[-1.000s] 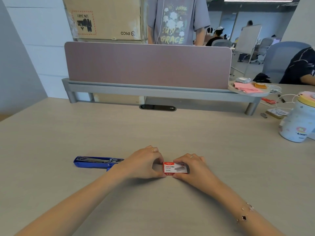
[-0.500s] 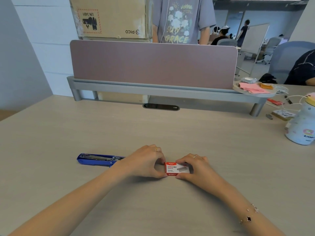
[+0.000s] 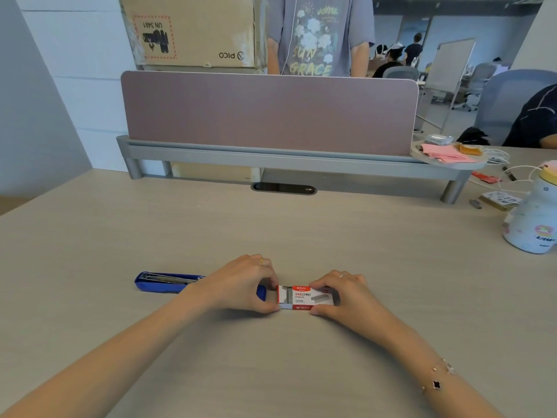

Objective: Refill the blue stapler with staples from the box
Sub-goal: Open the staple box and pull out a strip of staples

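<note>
On the tabletop near the person, the staple box lay flat between both hands. The right hand pinched its red-and-white sleeve, while the left hand pinched the inner tray, which stuck out a little at the box's left end. The blue stapler lay just left, partly hidden behind the left hand, opened flat.

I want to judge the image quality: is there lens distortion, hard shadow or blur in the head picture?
Head view: wide-angle bending curves the desk divider; light is soft, with faint shadows under both hands; the staple box print reads sharply, while the office behind is hazier.
</note>
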A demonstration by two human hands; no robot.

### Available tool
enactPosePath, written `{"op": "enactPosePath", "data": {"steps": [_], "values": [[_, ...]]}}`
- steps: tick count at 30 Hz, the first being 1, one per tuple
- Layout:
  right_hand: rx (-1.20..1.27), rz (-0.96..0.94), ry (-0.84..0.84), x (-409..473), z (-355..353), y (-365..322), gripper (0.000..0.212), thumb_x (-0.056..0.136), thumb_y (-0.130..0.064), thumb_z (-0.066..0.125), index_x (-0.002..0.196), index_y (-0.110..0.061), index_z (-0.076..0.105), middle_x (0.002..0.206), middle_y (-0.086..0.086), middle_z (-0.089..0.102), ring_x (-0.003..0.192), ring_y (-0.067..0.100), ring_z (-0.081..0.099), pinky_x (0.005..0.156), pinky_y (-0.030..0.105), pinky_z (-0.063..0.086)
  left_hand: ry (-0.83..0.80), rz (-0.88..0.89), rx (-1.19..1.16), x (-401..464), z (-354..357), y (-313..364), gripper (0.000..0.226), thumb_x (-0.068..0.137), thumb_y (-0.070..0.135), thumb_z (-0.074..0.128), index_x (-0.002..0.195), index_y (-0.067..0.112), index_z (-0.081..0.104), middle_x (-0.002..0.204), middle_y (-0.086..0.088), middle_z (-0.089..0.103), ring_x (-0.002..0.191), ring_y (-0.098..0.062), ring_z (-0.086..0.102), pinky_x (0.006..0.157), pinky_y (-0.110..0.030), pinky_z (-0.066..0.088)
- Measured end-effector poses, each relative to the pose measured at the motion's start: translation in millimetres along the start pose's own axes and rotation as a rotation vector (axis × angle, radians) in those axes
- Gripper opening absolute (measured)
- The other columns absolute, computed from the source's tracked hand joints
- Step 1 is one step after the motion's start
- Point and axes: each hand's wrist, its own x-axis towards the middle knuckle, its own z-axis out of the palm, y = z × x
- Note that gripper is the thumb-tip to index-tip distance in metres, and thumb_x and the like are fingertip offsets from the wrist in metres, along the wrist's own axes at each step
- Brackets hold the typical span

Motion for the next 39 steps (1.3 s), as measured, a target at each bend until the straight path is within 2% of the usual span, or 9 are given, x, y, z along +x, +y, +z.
{"op": "enactPosePath", "data": {"steps": [6, 11, 15, 18, 20, 23, 30, 39], "values": [[0.002, -0.001, -0.005, -2, -1, 2, 0.039, 0.073, -0.041, 0.072, 0.109, -0.034, 0.06, 0.106, -0.017, 0.059, 0.099, -0.002, 0.047, 0.091, 0.01, 0.02, -0.009, 0.005, 0.006, -1, -2, 0, 0.03, 0.074, 0.049, 0.067, 0.095, 0.027, 0.067, 0.092, 0.011, 0.062, 0.085, -0.006, 0.05, 0.079, -0.032, 0.048], [0.005, -0.007, 0.014, -4, -1, 5, 0.037, 0.072, -0.042, 0.072, 0.106, -0.034, 0.06, 0.102, -0.018, 0.059, 0.092, -0.012, 0.043, 0.089, 0.008, 0.019, -0.001, 0.002, 0.007, -2, -2, -2, 0.028, 0.074, 0.048, 0.064, 0.095, 0.03, 0.067, 0.091, 0.012, 0.062, 0.085, -0.008, 0.052, 0.079, -0.034, 0.048], [0.01, 0.005, 0.03, -4, -1, 5, 0.037, 0.072, -0.041, 0.072, 0.107, -0.033, 0.061, 0.104, -0.017, 0.06, 0.096, -0.004, 0.048, 0.09, 0.01, 0.02, -0.013, -0.017, 0.026, -2, -2, -3, 0.035, 0.073, 0.055, 0.063, 0.099, 0.032, 0.065, 0.096, 0.014, 0.06, 0.088, -0.006, 0.05, 0.081, -0.032, 0.048], [0.008, 0.011, 0.033, -5, -1, 3, 0.037, 0.072, -0.041, 0.072, 0.107, -0.033, 0.06, 0.105, -0.015, 0.06, 0.099, 0.002, 0.049, 0.092, 0.02, 0.025, -0.014, -0.031, 0.006, -1, -1, 0, 0.044, 0.075, 0.059, 0.06, 0.11, 0.032, 0.06, 0.107, 0.014, 0.059, 0.097, -0.005, 0.049, 0.086, -0.028, 0.045], [0.006, 0.017, 0.029, -5, -2, 2, 0.037, 0.073, -0.041, 0.072, 0.107, -0.033, 0.06, 0.106, -0.014, 0.06, 0.099, 0.002, 0.049, 0.093, 0.025, 0.026, 0.01, -0.024, -0.009, 2, -3, 3, 0.039, 0.08, 0.054, 0.061, 0.111, 0.03, 0.06, 0.112, 0.012, 0.059, 0.101, -0.006, 0.05, 0.087, -0.027, 0.045], [-0.005, 0.017, 0.03, -4, -2, 1, 0.038, 0.073, -0.041, 0.071, 0.108, -0.032, 0.06, 0.106, -0.014, 0.061, 0.098, 0.002, 0.048, 0.091, 0.025, 0.026, 0.026, -0.002, 0.002, 6, -5, 10, 0.026, 0.084, 0.043, 0.063, 0.104, 0.026, 0.065, 0.108, 0.008, 0.06, 0.1, -0.009, 0.051, 0.084, -0.028, 0.045], [-0.01, 0.018, 0.026, -5, -2, 0, 0.038, 0.074, -0.041, 0.071, 0.109, -0.032, 0.059, 0.108, -0.013, 0.06, 0.099, 0.002, 0.047, 0.091, 0.025, 0.025, -0.018, -0.051, 0.019, 10, -4, 15, 0.021, 0.082, 0.044, 0.063, 0.094, 0.027, 0.063, 0.1, 0.01, 0.058, 0.085, -0.006, 0.053, 0.072, -0.03, 0.048], [-0.002, 0.024, 0.027, -5, -1, 2, 0.038, 0.074, -0.042, 0.071, 0.109, -0.033, 0.059, 0.108, -0.013, 0.06, 0.102, 0.004, 0.049, 0.091, 0.026, 0.026, -0.047, -0.108, -0.087, 11, -5, 14, 0.018, 0.08, 0.027, 0.065, 0.096, 0.019, 0.066, 0.096, 0.003, 0.059, 0.085, -0.01, 0.058, 0.08, -0.032, 0.053]]}}
